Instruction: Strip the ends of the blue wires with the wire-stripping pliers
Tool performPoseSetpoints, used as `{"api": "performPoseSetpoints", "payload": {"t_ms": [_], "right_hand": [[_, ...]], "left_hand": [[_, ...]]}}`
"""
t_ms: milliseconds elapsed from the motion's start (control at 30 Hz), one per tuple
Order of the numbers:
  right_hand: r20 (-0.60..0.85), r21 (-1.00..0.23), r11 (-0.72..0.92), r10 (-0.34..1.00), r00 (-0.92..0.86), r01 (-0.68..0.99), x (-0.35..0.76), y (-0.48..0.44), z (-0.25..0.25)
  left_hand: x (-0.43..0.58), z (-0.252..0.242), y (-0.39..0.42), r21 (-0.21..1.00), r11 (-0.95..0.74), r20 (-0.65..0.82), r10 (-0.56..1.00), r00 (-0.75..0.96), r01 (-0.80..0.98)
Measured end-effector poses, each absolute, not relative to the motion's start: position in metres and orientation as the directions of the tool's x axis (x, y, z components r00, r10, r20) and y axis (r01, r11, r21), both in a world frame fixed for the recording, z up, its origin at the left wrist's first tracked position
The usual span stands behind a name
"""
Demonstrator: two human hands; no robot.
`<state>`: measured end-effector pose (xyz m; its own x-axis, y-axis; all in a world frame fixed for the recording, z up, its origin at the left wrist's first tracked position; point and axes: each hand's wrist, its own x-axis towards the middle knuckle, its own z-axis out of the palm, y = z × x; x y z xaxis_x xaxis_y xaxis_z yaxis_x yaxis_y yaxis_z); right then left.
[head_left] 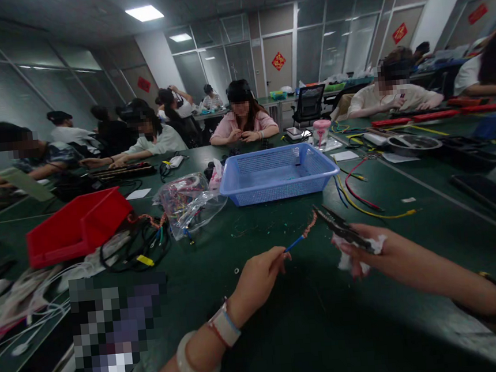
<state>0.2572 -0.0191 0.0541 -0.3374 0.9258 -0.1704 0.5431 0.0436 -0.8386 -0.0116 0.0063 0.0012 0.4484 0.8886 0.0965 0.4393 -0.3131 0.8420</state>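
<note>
One blue wire [295, 243] is pinched in the left hand [258, 272] above the near table [300, 288], likely so its copper end [310, 224] sits free, while the right hand [379, 250] curls round pliers [341, 224] and white tissue [345, 260].

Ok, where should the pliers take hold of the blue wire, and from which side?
Probably by the bare, twisted copper at the far end of the blue wire, coming from the right. The left hand already pinches the wire farther back, leaving the copper sticking out forward and rightward, close to the tips of the pliers in the right hand.
</note>
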Motion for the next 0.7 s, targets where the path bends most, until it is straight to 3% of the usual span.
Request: {"api": "performPoseSetpoints", "payload": {"t_ms": [100, 167, 467, 700], "right_hand": [[0.255, -0.556, 0.317, 0.945, -0.205, 0.769, 0.252, -0.003, 0.056], [0.382, -0.427, 0.359, 0.904, -0.194, 0.830, 0.246, 0.001, 0.050], [0.381, -0.207, 0.306, 0.900, -0.211, 0.929, 0.239, 0.002, 0.017], [0.420, -0.151, 0.326, 0.876, -0.238, 0.933, 0.246, 0.004, 0.007]], "left_hand": [[-0.015, 0.002, 0.005, 0.852, -0.304, 0.105, 0.897, 0.430, 0.426], [-0.017, 0.003, 0.003, 0.863, -0.298, 0.111, 0.900, 0.421, 0.409], [-0.020, 0.003, -0.001, 0.838, -0.307, 0.058, 0.872, 0.486, 0.451], [-0.018, 0.000, -0.001, 0.786, -0.360, 0.076, 0.864, 0.498, 0.503]]}}
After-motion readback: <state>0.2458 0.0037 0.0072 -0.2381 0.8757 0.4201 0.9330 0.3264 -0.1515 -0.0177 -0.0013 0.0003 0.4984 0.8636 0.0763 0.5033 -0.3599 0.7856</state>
